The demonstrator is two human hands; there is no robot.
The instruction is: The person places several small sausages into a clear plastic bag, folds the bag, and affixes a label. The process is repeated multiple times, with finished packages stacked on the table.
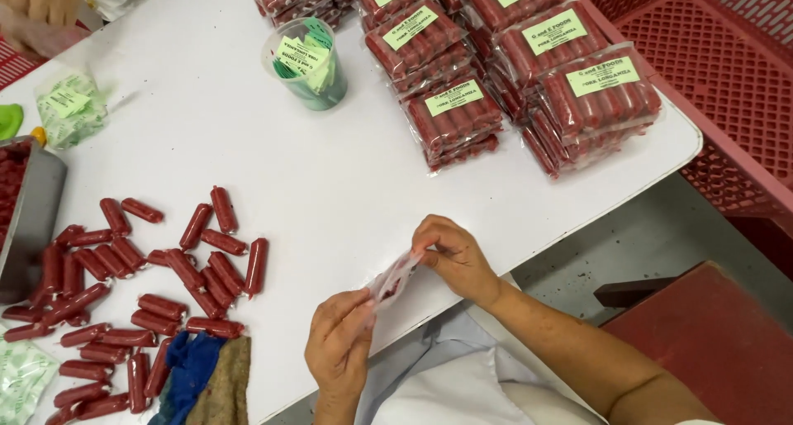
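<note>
A white table (330, 185) fills the view. At far left, a metal tray (37, 218); beside it, loose red sausages (149, 284) and a blue cloth (192, 371). At the near edge, the left hand (340, 348) and right hand (453, 256) pinch a small clear plastic bag (393, 280) between closed fingertips. Behind, a label-filled cup (307, 63), stacked sausage packs (512, 61), then red crates (727, 86) on the right.

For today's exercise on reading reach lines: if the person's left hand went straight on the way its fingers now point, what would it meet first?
The left hand points up and right, so it would first meet the clear plastic bag it already pinches, then probably the right hand holding the bag's other end.
</note>
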